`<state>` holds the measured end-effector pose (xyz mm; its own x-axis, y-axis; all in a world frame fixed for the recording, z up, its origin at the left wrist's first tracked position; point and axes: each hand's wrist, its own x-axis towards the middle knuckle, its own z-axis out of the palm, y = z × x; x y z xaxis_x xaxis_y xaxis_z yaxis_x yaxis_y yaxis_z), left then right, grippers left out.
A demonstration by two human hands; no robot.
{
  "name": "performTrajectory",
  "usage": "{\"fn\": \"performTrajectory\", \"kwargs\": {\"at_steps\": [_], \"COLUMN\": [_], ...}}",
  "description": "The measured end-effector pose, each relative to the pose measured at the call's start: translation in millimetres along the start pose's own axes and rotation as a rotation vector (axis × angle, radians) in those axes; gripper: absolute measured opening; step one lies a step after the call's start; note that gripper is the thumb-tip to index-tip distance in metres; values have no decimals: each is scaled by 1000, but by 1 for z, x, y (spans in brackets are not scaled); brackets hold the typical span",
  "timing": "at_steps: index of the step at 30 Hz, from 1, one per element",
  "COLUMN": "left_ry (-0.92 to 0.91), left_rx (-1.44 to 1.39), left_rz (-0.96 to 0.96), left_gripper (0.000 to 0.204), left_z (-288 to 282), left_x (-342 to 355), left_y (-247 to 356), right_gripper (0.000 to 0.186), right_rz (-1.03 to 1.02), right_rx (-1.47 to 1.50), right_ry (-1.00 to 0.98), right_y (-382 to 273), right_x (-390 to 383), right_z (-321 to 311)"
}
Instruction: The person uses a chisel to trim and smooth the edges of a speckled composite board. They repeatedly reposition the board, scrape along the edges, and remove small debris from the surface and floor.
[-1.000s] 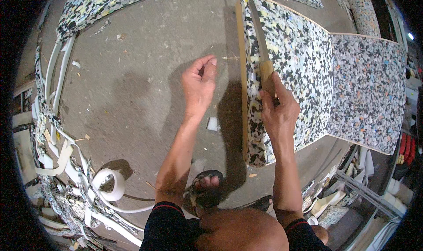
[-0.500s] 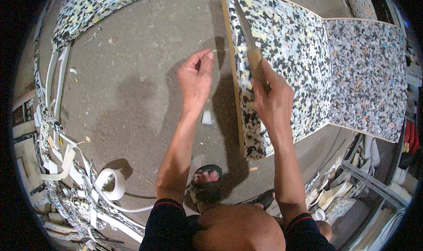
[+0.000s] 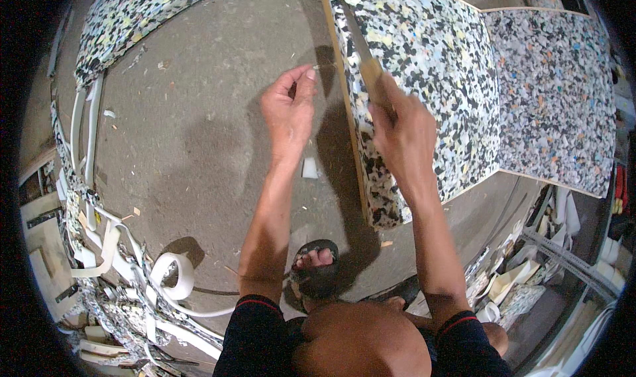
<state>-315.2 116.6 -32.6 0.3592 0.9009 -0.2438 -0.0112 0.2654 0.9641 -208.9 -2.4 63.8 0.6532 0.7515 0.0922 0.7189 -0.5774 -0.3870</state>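
My right hand [image 3: 404, 132] grips the wooden handle [image 3: 376, 79] of a long knife, whose blade [image 3: 356, 29] lies along the left edge of a speckled foam-covered board [image 3: 437, 79]. A pale wooden strip [image 3: 343, 92] runs along that edge. My left hand [image 3: 288, 112] is left of the board, thumb and fingertips pinched at a thin pale bit too small to make out. A second, greyer foam panel [image 3: 550, 92] adjoins the board on the right.
Another speckled foam piece [image 3: 132, 19] is at upper left. White curled offcuts [image 3: 172, 274] and scraps [image 3: 112, 324] pile along the left. More scraps [image 3: 517, 278] and a metal rail [image 3: 563, 258] are at lower right. My sandalled foot [image 3: 315, 264] is below.
The board, panel and both hands appear higher in the picture, the board and knife also further left, as the view shifts. My grip on the knife and left pinch stay alike.
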Motion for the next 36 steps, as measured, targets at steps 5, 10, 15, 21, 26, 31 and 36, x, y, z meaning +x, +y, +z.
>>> {"fn": "performTrajectory", "kwargs": {"at_steps": [5,10,15,21,26,31,36], "left_ry": [7,30,25,19,24,0,-25], "left_rx": [-31,-68,-4,3,29,11,39], "left_rz": [-3,28,5,41,5,-35,-30], "left_gripper": [23,24,25,27,26,24,22], "left_z": [5,5,4,7,6,12,19], "left_x": [0,4,-5,-5,-10,-19,-16], "left_y": [2,7,9,15,15,14,12], "right_gripper": [46,50,48,50,52,53,52], "right_rz": [-56,117,-29,34,83,63,63], "right_rx": [-18,-16,17,-45,9,9,1], "right_ry": [71,-89,8,-50,-87,-61,-89], "right_y": [-4,-6,0,5,8,11,13], "right_x": [26,-30,-13,-36,-74,-52,-86], "right_z": [14,-12,-2,-5,-23,-9,-19]}}
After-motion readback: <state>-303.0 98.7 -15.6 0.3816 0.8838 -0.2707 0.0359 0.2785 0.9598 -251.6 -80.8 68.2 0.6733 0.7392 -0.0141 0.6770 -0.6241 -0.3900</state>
